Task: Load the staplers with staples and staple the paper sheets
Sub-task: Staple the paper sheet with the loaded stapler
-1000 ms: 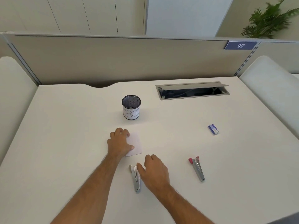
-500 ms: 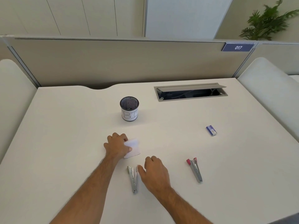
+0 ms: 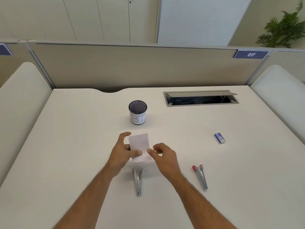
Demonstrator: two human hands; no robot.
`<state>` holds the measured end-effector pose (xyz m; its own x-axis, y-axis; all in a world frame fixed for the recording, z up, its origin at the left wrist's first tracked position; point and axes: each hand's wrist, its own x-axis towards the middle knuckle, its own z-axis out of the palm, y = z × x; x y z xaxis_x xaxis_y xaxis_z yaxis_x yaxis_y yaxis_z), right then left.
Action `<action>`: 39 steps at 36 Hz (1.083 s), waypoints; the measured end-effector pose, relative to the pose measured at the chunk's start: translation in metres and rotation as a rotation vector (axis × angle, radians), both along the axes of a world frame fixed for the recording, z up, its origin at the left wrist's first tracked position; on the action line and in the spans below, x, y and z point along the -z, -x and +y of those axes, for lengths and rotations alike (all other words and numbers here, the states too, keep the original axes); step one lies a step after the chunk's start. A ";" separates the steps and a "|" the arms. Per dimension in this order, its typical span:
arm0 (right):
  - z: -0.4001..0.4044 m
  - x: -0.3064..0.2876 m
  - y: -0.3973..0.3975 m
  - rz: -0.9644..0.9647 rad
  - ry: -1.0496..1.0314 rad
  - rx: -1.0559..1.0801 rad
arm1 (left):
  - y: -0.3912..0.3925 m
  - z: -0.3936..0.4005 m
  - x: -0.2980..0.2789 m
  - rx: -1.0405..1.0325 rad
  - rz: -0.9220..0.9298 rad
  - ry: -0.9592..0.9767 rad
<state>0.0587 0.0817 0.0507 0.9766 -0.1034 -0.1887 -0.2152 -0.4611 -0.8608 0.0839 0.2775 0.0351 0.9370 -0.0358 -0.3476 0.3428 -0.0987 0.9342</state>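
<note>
My left hand (image 3: 123, 152) holds small white paper sheets (image 3: 140, 143) lifted off the desk, thumb pinching their lower left part. My right hand (image 3: 163, 156) is at the sheets' right edge, thumb and fingers bent close to them; whether it grips them I cannot tell. A silver stapler (image 3: 137, 180) lies on the desk just below both hands, untouched. A second silver stapler with a red end (image 3: 200, 176) lies to the right. A small blue staple box (image 3: 219, 138) sits farther right and back.
A black mesh cup with a white label (image 3: 137, 112) stands behind the hands. An open cable hatch (image 3: 200, 98) is set into the white desk (image 3: 66, 146) at the back right. A beige partition (image 3: 132, 66) bounds the far edge.
My left hand lifted the paper sheets off the desk. My right hand left the stapler's side and rose to the sheets' right edge. The camera tilted up.
</note>
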 end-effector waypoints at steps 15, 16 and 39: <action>-0.033 -0.025 -0.014 0.134 -0.603 0.089 | 0.031 -0.019 -0.050 0.206 -0.202 -0.053; -0.036 -0.026 -0.014 0.138 -0.615 0.092 | 0.034 -0.021 -0.052 0.245 -0.217 -0.080; -0.055 -0.054 -0.001 0.055 -0.690 -0.099 | 0.032 -0.068 -0.054 -0.207 -0.318 0.027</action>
